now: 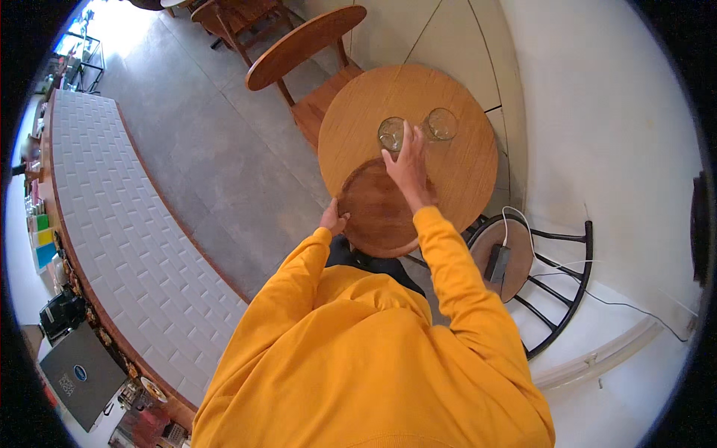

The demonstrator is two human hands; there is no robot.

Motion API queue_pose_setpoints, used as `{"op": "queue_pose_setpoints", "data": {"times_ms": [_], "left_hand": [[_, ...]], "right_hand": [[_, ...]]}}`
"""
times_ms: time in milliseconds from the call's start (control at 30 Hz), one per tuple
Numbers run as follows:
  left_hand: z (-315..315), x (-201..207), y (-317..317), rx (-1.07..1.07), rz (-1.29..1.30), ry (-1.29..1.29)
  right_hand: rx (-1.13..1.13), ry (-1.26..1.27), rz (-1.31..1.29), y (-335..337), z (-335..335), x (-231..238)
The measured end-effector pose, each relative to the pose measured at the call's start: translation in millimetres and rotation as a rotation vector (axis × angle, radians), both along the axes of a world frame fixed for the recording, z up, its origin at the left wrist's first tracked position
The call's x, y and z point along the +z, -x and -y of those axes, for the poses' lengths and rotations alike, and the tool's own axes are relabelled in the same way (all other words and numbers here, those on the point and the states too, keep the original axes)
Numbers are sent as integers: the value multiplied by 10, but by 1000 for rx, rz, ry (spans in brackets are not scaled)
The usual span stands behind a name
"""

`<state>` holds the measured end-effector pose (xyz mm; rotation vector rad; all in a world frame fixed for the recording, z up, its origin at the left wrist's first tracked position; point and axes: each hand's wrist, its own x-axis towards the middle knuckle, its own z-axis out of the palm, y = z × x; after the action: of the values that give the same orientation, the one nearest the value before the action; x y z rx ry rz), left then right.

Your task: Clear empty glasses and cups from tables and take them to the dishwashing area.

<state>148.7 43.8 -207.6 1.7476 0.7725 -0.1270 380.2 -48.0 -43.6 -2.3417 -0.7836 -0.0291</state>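
Observation:
My left hand (334, 219) grips the left rim of a round, dark wooden tray (373, 213), thumb on top. The tray overlaps the near edge of a round wooden table (463, 172). Above the tray reaches my right hand (408, 166), its thumb and fingers apart at the near right side of a clear drinking glass (389, 131). Whether the fingertips touch that glass is hard to see. A second clear glass (442, 124) stands on the table just to its right. Nothing lies on the visible part of the tray.
A wooden chair (306, 48) stands at the table's far left. To the right, a black-framed chair (523, 261) bears a dark adapter (497, 264) with a white cable. A white-tiled counter (134, 201) curves along the left, and a white wall (605, 112) rises at right.

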Motion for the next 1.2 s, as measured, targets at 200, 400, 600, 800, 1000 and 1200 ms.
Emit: {"op": "queue_pose_setpoints", "data": {"times_ms": [200, 400, 600, 800, 1000, 1200], "left_hand": [[38, -50, -47, 0, 53, 6], [64, 382, -118, 13, -55, 95], [96, 222, -122, -54, -72, -3], [123, -123, -38, -32, -15, 12], [116, -88, -61, -39, -27, -13], [79, 76, -75, -29, -8, -12]], "right_hand": [[-20, 252, -140, -263, -230, -70], [-49, 122, -117, -26, -41, 231], [-42, 128, -210, 660, 376, 517], [43, 133, -187, 1076, 548, 359], [-7, 202, -261, 1173, 640, 273], [-3, 205, -268, 1170, 661, 215]]}}
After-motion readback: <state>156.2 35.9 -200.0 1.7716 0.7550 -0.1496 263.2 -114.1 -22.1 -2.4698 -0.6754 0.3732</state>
